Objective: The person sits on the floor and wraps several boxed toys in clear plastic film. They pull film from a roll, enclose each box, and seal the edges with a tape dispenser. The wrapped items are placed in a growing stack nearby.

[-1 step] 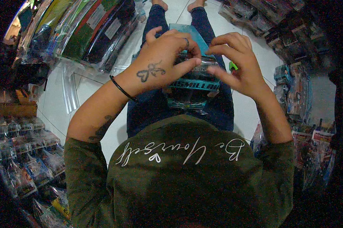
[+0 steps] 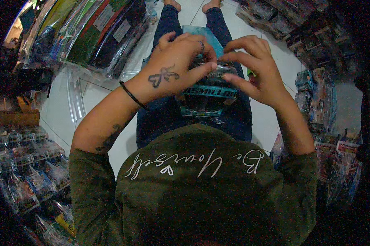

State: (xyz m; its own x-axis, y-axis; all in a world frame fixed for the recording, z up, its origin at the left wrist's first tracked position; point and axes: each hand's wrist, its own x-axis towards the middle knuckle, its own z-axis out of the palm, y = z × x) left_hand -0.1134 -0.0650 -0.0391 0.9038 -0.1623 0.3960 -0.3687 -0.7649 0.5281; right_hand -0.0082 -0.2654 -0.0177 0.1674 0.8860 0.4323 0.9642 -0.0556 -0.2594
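Head view: the box (image 2: 209, 92) is laid longways to the feet (image 2: 211, 5), nearer the left hand (image 2: 174, 65). That hand is pinched, its hold unclear; the right hand (image 2: 258, 67) is half-curled, seemingly empty.

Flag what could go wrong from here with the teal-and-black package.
Shifting: the package appears to rest between the legs, so an uneven pull or push might slide or tip it.

Surface damage: it looks shiny, perhaps wrapped in film, and could crease or snag with both hands working this close.

Missed slip: the left grip and right grip hide part of it from the camera, so a fumble there might go unseen.
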